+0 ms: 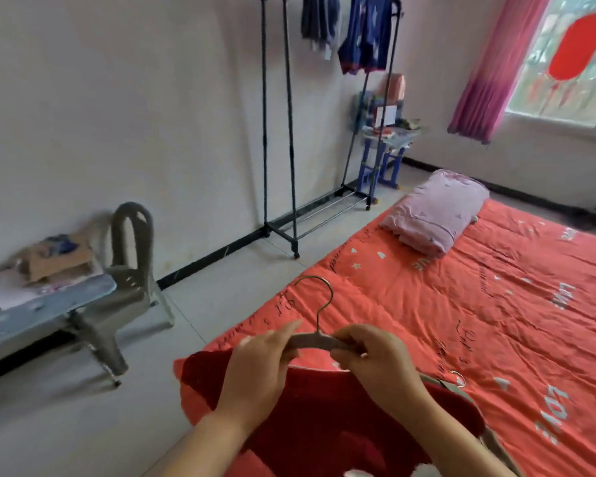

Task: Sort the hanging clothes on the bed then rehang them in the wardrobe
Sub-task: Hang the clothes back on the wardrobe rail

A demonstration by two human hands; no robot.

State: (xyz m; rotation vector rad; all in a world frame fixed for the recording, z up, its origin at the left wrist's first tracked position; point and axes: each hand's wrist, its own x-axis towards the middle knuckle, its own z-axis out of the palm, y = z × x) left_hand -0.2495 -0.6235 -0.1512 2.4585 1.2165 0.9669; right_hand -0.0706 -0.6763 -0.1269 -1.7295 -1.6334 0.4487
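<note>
Hanger (315, 340) in both hands, held over the near corner of the bed (496, 304), with a dark red top (324, 414) draped below it. The left hand (258, 380) pinches the grey bar near its left end between thumb and fingers; the right hand (379, 366) has its fingers curled shut around the right side. The thin wire hook stands up between them. I'd judge the hanger light and stiff, safe to carry by the bar or the neck under the hook. The top looks soft and limp, likely to slide off a smooth shoulder, so gripping cloth and bar together seems wise. The rack (324, 132) by the wall, with two garments (355, 32) on it, stands well apart.
</note>
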